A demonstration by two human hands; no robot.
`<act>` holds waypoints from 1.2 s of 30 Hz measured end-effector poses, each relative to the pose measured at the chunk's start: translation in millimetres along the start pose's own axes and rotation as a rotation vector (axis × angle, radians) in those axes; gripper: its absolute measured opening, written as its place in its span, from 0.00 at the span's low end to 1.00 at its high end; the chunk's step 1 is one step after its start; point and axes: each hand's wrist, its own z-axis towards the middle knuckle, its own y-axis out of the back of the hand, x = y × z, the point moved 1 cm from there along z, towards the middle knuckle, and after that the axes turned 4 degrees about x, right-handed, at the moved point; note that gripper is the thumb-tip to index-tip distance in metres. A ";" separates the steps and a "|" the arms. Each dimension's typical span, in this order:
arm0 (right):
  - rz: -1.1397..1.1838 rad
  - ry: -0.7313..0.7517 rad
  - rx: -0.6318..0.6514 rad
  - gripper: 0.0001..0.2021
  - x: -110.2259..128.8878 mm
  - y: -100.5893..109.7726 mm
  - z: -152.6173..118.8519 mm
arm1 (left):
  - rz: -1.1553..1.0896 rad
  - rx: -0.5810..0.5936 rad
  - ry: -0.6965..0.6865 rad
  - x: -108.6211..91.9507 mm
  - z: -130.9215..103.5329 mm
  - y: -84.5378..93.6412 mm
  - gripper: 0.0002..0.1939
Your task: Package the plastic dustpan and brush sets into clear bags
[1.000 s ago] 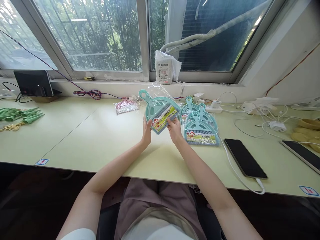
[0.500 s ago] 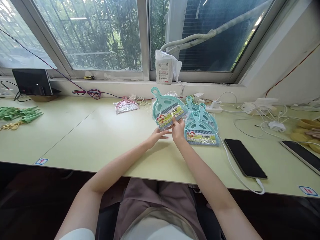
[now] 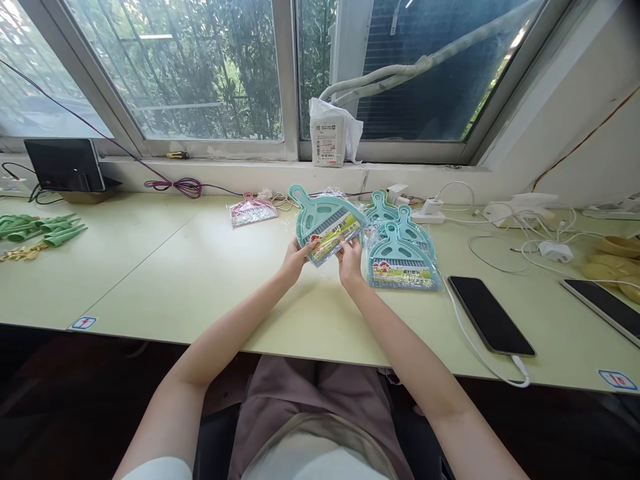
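A turquoise dustpan and brush set point(image 3: 327, 220) in clear plastic wrap is held up, tilted, its handle pointing to the upper left. My left hand point(image 3: 297, 259) grips its lower left edge, thumb over the front. At the lower right edge, my right hand point(image 3: 350, 259) pinches the same pack. Several more turquoise dustpan sets point(image 3: 403, 257) in wrap lie overlapping just right of my right hand. Farther back on the left, a pink dustpan set point(image 3: 253, 210) lies flat in its wrapper.
A phone point(image 3: 491, 315) with a white charging cable lies on the right, another phone point(image 3: 605, 308) beyond it. White cables and power strips point(image 3: 525, 213) run along the back right. Green items point(image 3: 43, 227) lie far left near a tablet point(image 3: 65, 165). A white packet point(image 3: 330, 137) stands on the sill.
The held dustpan set has moved slightly left and down. My left hand, before below the pack with fingers extended, now grips its left edge. The hand at the far right edge is gone.
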 end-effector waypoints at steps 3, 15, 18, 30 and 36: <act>-0.003 -0.013 -0.007 0.15 -0.5 1.5 2.4 | 0.023 -0.014 -0.003 2.2 -2.9 -2.6 0.28; -0.058 -0.087 0.010 0.15 -6.0 5.2 5.7 | 0.063 -0.086 -0.003 2.7 -5.3 -3.1 0.27; -0.110 -0.057 -0.043 0.14 -6.3 8.6 6.6 | 0.025 -0.035 0.114 8.7 -7.2 -5.6 0.26; -0.073 -0.111 0.028 0.12 -6.9 5.7 9.4 | 0.020 0.062 0.187 -1.7 -4.3 -2.7 0.18; -0.198 -0.240 0.144 0.10 -7.6 3.9 13.7 | -0.129 -0.092 0.303 -7.4 15.0 23.6 0.13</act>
